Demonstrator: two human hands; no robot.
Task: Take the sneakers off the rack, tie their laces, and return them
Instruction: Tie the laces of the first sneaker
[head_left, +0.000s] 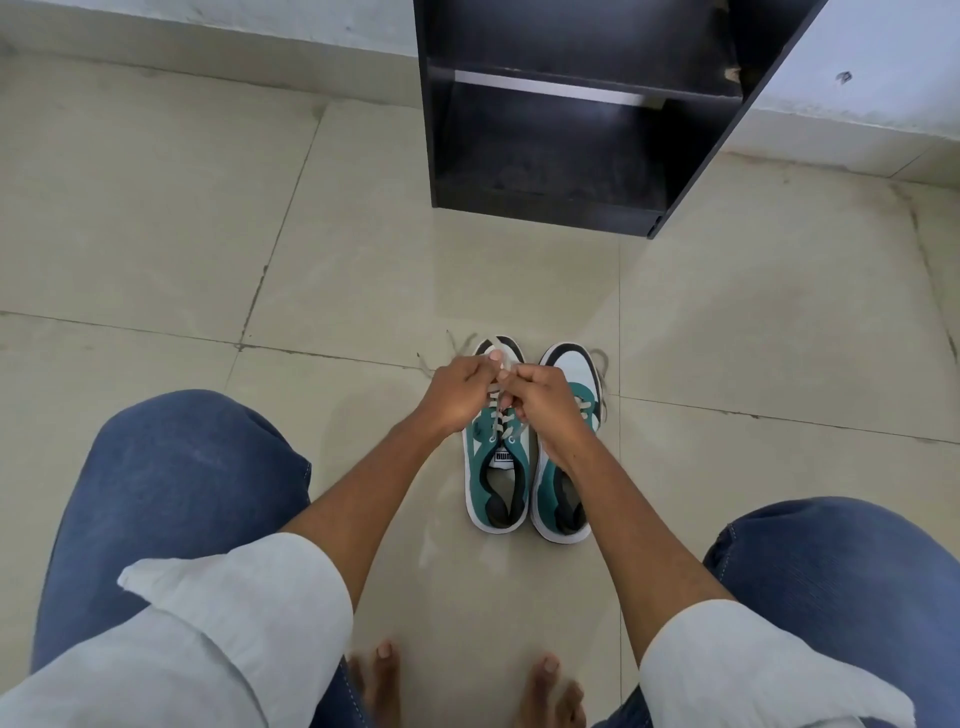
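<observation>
Two teal, white and black sneakers stand side by side on the tiled floor, toes pointing away from me. My left hand (460, 392) and my right hand (545, 400) meet over the left sneaker (493, 467), each pinching its white laces (501, 415). Loose lace ends trail onto the floor past the toe at the left. My right forearm crosses the right sneaker (569, 374), whose laces lie loose beside its toe. The black shoe rack (566, 119) stands on the floor beyond the sneakers, its shelves bare.
My knees in blue jeans sit low at both sides, with my bare feet (462, 686) at the bottom edge. A pale wall with a skirting runs behind the rack. Beige floor tiles spread to the left and right of the sneakers.
</observation>
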